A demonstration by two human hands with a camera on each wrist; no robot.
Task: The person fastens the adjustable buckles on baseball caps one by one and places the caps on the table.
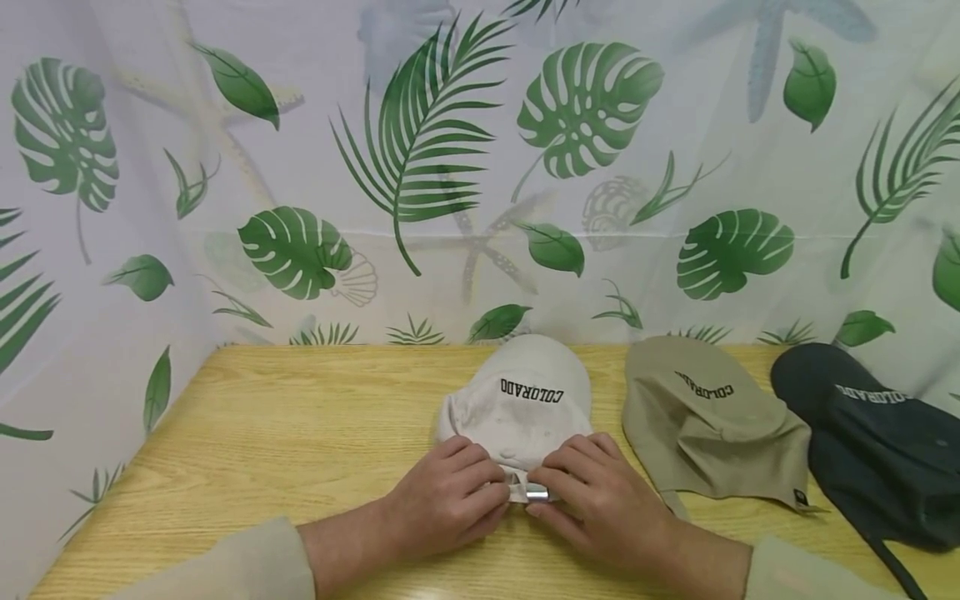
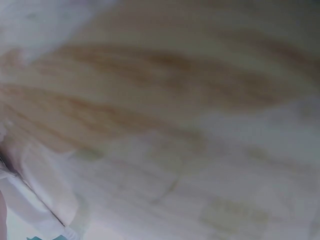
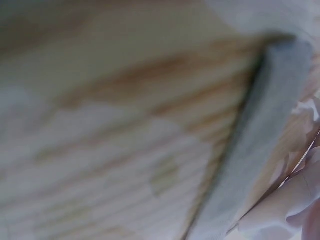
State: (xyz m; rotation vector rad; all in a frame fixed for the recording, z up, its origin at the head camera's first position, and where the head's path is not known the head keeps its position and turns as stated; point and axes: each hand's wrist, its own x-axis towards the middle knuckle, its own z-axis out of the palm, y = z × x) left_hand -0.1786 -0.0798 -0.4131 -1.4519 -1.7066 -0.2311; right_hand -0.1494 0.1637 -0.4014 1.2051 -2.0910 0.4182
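Observation:
A cream cap (image 1: 536, 425) with dark "COLORADO" lettering lies on the wood-grain table in the head view, its lettering upside down. At its near edge is a back strap (image 1: 517, 482) with a silver metal buckle (image 1: 537, 492). My left hand (image 1: 459, 492) grips the cap's left rear edge and strap, fingers bent over the fabric. On the other side, my right hand (image 1: 596, 496) pinches the strap right beside the buckle, thumb below and fingers above. Both wrist views are blurred; pale cap fabric (image 3: 280, 200) shows at the edge of the right one.
Right of the cream cap lies a khaki cap (image 1: 697, 425), also lettered. Farther right is a dark cap (image 1: 885, 450) whose strap (image 1: 892, 567) trails toward the near edge. A white leaf-print cloth (image 1: 450, 308) hangs behind the wood-grain table (image 1: 315, 425) and along its left side.

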